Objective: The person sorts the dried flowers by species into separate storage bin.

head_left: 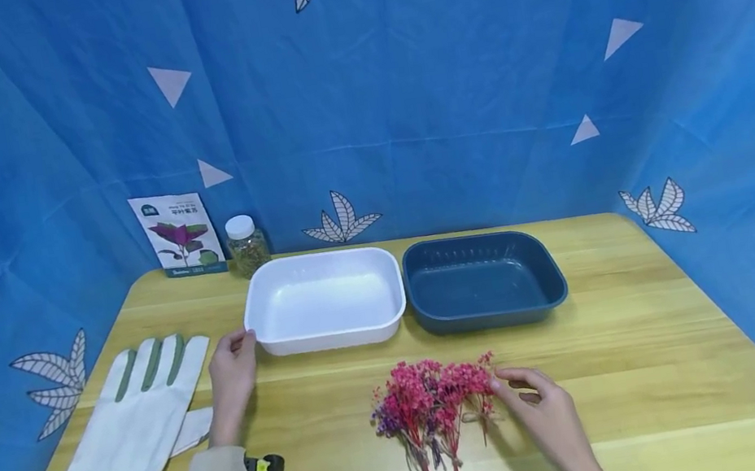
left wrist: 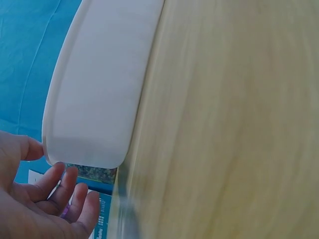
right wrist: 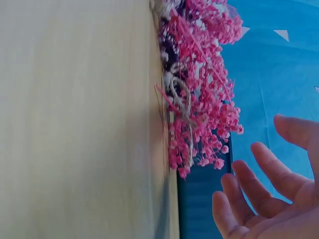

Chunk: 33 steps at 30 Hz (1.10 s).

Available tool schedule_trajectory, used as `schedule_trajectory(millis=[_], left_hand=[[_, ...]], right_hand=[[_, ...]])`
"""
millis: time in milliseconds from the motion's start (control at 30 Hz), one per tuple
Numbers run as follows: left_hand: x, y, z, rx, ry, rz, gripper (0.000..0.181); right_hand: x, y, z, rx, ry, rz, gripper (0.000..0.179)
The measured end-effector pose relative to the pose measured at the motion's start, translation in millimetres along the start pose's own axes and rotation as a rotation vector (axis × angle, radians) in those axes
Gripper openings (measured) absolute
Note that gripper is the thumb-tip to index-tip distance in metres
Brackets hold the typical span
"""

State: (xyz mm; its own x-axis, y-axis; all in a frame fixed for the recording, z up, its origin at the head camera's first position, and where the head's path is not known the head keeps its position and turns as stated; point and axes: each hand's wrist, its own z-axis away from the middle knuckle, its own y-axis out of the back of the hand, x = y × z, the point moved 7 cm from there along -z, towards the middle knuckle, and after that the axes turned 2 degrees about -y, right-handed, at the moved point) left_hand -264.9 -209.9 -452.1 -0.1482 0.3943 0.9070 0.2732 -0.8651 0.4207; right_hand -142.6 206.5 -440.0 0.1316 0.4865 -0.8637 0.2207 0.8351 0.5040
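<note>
My left hand (head_left: 233, 378) is at the near left corner of a white plastic basin (head_left: 335, 339). In the left wrist view, thumb and index fingertip pinch the basin's rim at that corner, the other fingers loosely bent. Small bunches of pink and purple dried flowers (head_left: 411, 399), tied with twine, lie on the table with stems toward me. Beside their right end is my right hand (head_left: 542, 411), its fingers spread and relaxed. The right wrist view shows its fingertips apart from the pink blossoms (right wrist: 209, 109), holding nothing.
A dark blue basin (head_left: 490, 320) stands right of the white one. White gloves (head_left: 122, 449) with green stripes lie at the left. Behind are a white-lidded jar (head_left: 248, 248) and a seed packet (head_left: 179, 234). Blue cloth (head_left: 473, 88) hangs around the wooden table (head_left: 663, 355).
</note>
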Motion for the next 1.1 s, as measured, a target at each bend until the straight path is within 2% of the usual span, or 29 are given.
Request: schedule_trajectory(millis=[133,267,500,800,1100], left_hand=[[0.1,0.2,-0.2,0.006,0.007,0.012,0.047],[-0.2,0.3,0.2,0.004,0.020,0.014,0.047],[-0.3,0.2,0.1,-0.013,0.037,0.023,0.049],[-5.6,0.7,-4.6,-0.006,0.031,0.034,0.047],[-13.8,1.0,-8.6,-0.022,0.040,0.073,0.049]], right_hand=[[5,-3,0.7,-0.003,-0.014,-0.009,0.036],[6,-7,0.5,-0.018,0.020,0.071,0.032],[17,-18,1.7,-0.107,-0.011,0.204,0.032],[15,-26,2.8,-0.140,0.053,0.249,0.024],[14,-26,2.8,-0.131,0.086,0.283,0.016]])
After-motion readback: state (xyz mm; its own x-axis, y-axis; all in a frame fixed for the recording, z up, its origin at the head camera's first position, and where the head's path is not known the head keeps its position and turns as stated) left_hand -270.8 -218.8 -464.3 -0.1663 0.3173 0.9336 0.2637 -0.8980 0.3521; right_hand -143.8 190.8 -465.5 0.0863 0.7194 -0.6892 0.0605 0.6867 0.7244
